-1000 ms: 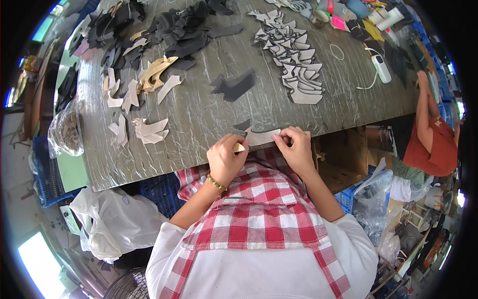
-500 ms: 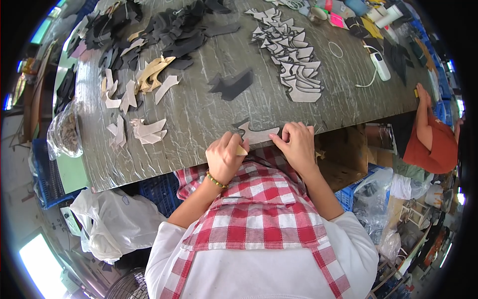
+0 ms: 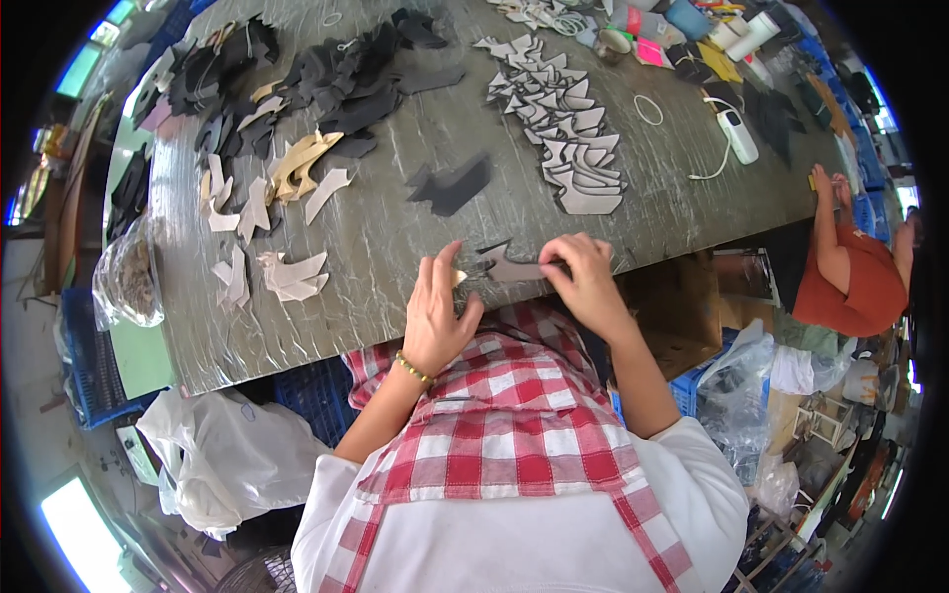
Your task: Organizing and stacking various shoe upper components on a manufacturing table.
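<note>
My right hand [image 3: 585, 282] pinches the right end of a grey cut piece with a dark edge [image 3: 514, 265], at the table's near edge. The piece has a pointed, curved outline. To its left is my left hand [image 3: 436, 308], fingers stretched and thumb apart, off the piece. A small pale-yellow piece [image 3: 458, 279] shows at its fingers, apparently held there; the rest of it is hidden. A single black cut piece [image 3: 450, 186] lies farther up the table. An overlapping row of grey, dark-edged pieces [image 3: 583, 148] runs up the table to the right.
Black cut pieces [image 3: 336, 74] are heaped at the far left, with tan pieces [image 3: 301, 166] and pale pieces [image 3: 294, 276] nearer. A white corded device [image 3: 736, 136] lies at right. Another person in a red top [image 3: 848, 282] is at the table's right end. A white bag [image 3: 232, 455] hangs below left.
My left hand has come off the grey piece, moved slightly left and opened its thumb and fingers out. My right hand keeps hold of the piece's right end.
</note>
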{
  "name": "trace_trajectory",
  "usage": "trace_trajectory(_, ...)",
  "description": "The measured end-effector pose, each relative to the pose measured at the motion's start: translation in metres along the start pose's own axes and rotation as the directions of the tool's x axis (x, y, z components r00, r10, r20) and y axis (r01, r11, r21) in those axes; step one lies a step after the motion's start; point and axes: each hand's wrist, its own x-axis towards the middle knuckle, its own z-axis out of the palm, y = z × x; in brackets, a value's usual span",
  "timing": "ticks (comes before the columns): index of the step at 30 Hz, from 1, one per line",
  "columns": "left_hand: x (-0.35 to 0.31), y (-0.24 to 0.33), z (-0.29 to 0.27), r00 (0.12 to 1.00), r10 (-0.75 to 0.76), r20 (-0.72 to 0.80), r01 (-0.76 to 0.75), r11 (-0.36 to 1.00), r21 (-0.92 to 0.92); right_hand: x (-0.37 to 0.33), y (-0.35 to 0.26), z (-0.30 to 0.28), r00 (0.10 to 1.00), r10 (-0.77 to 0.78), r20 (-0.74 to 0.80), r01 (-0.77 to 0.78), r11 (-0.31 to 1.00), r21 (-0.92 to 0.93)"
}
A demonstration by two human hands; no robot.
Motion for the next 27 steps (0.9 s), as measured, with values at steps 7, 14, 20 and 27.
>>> trace_trajectory(7,-0.003,0.007,-0.005,0.962,-0.099,0.255,0.224,0.818,-0.529,0.024,0.019,-0.040,0.900,-0.135,-0.414,-0.061,0.902,-0.427)
trace_trajectory(14,0.007,0.003,-0.006,0.712,0.073,0.698,0.667,0.240,-0.706,0.012,-0.034,-0.012,0.955,-0.039,0.294,-0.148,0.797,0.586)
trace_trajectory(20,0.005,0.000,-0.004,0.669,0.112,0.735,0.669,0.338,-0.662,0.010,-0.040,0.001,0.945,-0.065,0.321,-0.135,0.815,0.564)
trace_trajectory(27,0.008,0.013,-0.006,0.891,-0.120,0.438,0.415,0.605,-0.679,0.007,-0.035,0.000,0.977,0.056,0.207,-0.173,0.779,0.603)
